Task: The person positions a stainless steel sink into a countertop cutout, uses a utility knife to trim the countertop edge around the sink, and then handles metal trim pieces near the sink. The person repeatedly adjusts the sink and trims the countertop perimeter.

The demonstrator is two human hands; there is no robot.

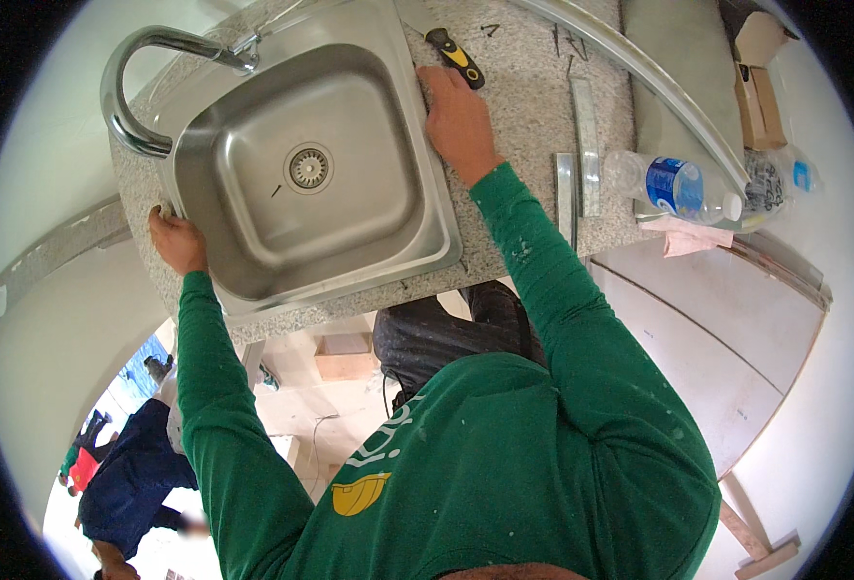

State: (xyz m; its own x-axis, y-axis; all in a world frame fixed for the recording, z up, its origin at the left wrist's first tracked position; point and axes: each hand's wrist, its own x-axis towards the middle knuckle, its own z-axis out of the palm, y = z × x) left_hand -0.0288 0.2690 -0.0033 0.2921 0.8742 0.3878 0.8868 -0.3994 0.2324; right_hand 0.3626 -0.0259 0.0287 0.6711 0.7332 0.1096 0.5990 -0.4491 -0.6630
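Note:
A stainless steel sink (369,106) sits in a speckled stone countertop (523,106), with a drain strainer (309,168) in its basin. One dark screw (276,190) lies on the basin floor near the strainer. At the sink's left edge, my left hand (179,242) has its fingers curled on the rim. My right hand (461,124) grips the opposite rim, its fingertips partly hidden. Just beyond it lies a black and yellow screwdriver (456,58). A chrome faucet (122,85) arches over the sink's left corner.
Several loose screws (578,46) lie at the far right of the counter. Two metal strips (588,145) rest beside a water bottle (676,186). Beyond are long pale trim (639,72), a cardboard box (758,104) and a pink cloth (690,238). A person in dark blue (142,474) is at lower left.

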